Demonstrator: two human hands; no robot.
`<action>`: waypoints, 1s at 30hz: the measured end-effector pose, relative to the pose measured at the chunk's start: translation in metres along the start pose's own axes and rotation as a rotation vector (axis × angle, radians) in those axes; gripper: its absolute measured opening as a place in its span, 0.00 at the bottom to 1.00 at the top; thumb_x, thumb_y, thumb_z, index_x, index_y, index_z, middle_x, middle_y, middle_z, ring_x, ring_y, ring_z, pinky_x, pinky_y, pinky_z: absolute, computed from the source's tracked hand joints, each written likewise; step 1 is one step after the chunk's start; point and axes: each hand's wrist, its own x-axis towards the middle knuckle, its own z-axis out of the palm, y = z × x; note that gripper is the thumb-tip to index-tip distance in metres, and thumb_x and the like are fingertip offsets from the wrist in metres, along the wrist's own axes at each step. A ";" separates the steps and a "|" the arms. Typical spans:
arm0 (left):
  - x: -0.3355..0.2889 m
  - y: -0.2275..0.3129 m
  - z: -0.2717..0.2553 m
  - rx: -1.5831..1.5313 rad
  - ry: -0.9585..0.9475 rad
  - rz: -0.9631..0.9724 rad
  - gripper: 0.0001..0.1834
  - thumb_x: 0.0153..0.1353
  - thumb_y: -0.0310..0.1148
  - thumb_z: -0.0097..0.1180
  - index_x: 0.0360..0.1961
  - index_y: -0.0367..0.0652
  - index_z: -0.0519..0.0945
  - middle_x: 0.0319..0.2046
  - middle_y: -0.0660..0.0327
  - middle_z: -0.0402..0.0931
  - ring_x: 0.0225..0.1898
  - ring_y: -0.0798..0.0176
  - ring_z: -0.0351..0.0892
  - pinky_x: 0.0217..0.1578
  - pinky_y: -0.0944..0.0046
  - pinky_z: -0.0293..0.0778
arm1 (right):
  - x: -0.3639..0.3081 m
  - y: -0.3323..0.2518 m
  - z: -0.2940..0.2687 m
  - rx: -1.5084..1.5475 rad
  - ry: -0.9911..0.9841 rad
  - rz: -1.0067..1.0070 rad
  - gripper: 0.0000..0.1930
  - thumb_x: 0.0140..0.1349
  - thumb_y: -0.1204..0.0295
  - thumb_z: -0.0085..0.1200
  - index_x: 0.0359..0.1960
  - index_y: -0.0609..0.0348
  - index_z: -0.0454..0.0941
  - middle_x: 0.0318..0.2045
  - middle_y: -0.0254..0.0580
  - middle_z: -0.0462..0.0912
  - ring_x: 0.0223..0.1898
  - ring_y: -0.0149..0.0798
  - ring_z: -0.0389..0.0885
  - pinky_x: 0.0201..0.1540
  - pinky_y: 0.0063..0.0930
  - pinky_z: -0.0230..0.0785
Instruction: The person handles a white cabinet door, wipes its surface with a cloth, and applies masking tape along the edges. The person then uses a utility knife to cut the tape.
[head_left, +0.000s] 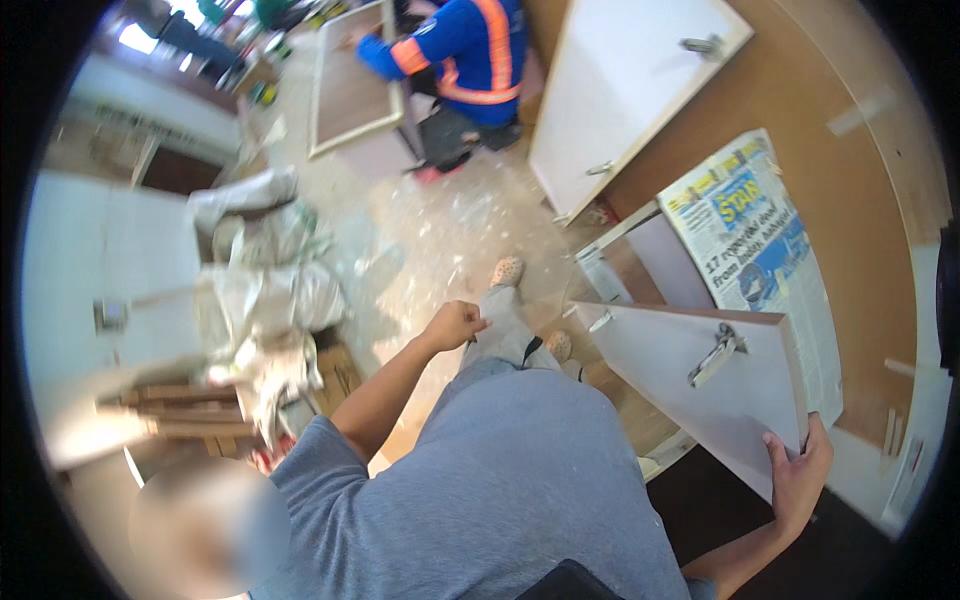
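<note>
My right hand grips the near corner of a white cabinet door, thumb on its face and fingers over the edge. A metal hinge is fixed to the door's inner face, and the door stands at an angle beside a low cabinet frame. In front of my body, over my leg, my left hand is closed with curled fingers; whether anything is inside cannot be seen. A folded newspaper lies just beyond the door.
Another white door with metal hinges leans at the far right. Ahead, a person in a blue jacket with orange stripes crouches by a framed panel. Plastic sheeting and stacked wood strips lie left. The floor is dusty and spotted.
</note>
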 end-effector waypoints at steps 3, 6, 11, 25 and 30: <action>-0.082 -0.035 0.039 -0.002 -0.018 -0.072 0.16 0.61 0.43 0.70 0.30 0.39 0.86 0.26 0.51 0.83 0.30 0.54 0.83 0.35 0.54 0.76 | 0.003 0.012 -0.001 0.048 0.001 -0.133 0.22 0.52 0.79 0.72 0.48 0.72 0.76 0.36 0.58 0.81 0.37 0.51 0.77 0.49 0.37 0.71; -0.134 -0.061 0.079 -0.085 0.072 -0.130 0.15 0.59 0.43 0.69 0.31 0.40 0.87 0.30 0.48 0.85 0.34 0.48 0.85 0.38 0.52 0.78 | 0.003 0.021 0.003 0.089 0.033 -0.211 0.24 0.55 0.79 0.70 0.53 0.74 0.76 0.39 0.57 0.84 0.41 0.48 0.81 0.53 0.37 0.72; -0.190 -0.081 0.145 -0.319 0.171 -0.251 0.15 0.60 0.42 0.69 0.36 0.40 0.87 0.31 0.48 0.86 0.35 0.50 0.85 0.38 0.52 0.78 | -0.009 0.013 0.005 -0.044 -0.029 -0.298 0.28 0.57 0.79 0.68 0.60 0.73 0.76 0.50 0.57 0.85 0.50 0.47 0.83 0.58 0.37 0.72; -0.365 -0.145 0.279 -0.648 0.531 -0.446 0.16 0.62 0.42 0.67 0.38 0.38 0.87 0.30 0.51 0.85 0.35 0.54 0.84 0.39 0.54 0.78 | -0.082 -0.094 0.031 -0.202 -0.070 -0.765 0.22 0.64 0.70 0.67 0.52 0.77 0.78 0.45 0.57 0.87 0.46 0.45 0.84 0.54 0.38 0.74; -0.358 -0.148 0.298 -0.874 0.585 -0.429 0.15 0.65 0.41 0.67 0.38 0.37 0.85 0.28 0.56 0.83 0.33 0.62 0.83 0.36 0.60 0.77 | -0.110 -0.159 0.042 -0.279 -0.172 -0.794 0.21 0.65 0.69 0.67 0.51 0.75 0.80 0.43 0.54 0.88 0.43 0.40 0.85 0.49 0.34 0.76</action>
